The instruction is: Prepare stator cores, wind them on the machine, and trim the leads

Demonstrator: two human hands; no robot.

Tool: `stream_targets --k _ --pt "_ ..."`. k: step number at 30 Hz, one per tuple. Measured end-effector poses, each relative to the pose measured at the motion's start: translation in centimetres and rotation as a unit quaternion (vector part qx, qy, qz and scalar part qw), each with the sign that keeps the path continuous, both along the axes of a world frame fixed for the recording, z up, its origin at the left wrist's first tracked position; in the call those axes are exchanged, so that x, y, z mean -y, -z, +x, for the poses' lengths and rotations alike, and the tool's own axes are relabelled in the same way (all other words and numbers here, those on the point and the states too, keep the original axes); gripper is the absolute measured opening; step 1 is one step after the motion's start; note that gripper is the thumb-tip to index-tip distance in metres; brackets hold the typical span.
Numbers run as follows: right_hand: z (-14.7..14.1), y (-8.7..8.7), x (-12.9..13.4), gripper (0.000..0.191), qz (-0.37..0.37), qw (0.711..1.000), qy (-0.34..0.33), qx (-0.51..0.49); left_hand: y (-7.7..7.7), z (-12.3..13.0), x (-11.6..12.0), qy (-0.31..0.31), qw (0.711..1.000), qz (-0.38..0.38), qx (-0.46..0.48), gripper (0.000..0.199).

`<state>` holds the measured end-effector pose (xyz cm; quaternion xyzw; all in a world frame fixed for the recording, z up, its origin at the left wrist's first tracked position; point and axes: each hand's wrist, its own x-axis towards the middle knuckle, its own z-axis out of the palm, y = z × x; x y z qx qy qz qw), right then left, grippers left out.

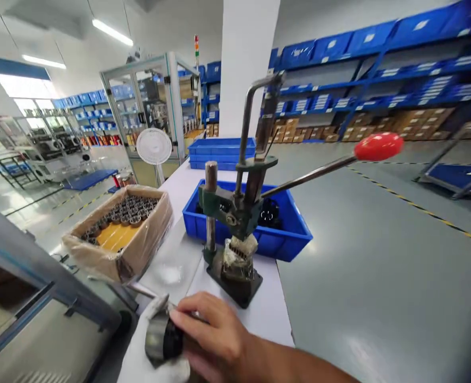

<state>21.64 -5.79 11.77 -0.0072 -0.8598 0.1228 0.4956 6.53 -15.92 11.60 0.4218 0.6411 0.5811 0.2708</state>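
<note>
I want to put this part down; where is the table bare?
Right of the press, before the blue bin, the white table looks bare to its edge; also, glare aside, between press and carton. Behind the press, the bin crowds it.

Left hand (137, 353) partly below frame

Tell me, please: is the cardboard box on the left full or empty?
Partly full: dark round parts sit in the box, but a bare yellow-brown surface also shows.
</note>
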Motion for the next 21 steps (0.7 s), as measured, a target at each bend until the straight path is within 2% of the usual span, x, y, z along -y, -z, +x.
stream_targets --k 3,5,12,17,19,21 --pt "0.6 -0.4 -0.3 0.043 -0.002 1.000 -0.015 0.007 0.0 0.1 0.5 0.008 1.000 -0.020 0.016 0.072" --pt "0.6 -0.2 -0.5 0.043 0.000 1.000 -0.016 0.009 0.0 0.3 0.2 0.024 0.999 -0.023 0.020 0.078" --pt "0.7 0.3 -0.5 0.038 0.001 1.000 -0.004 0.017 -0.9 0.8 -0.3 0.059 0.997 -0.043 -0.012 0.074" --pt "0.8 0.2 -0.9 0.032 0.020 1.000 0.012 0.019 -0.2 0.7 -0.6 0.048 0.998 -0.039 -0.009 0.069" --pt "0.4 0.1 -1.2 0.037 0.020 1.000 0.007 0.012 0.2 0.7 -1.0 0.041 0.999 -0.035 -0.009 0.064" --pt "-0.4 -0.2 -1.3 0.052 0.017 1.000 -0.013 -0.017 0.5 0.9 -1.5 0.046 0.998 -0.033 -0.029 0.055"
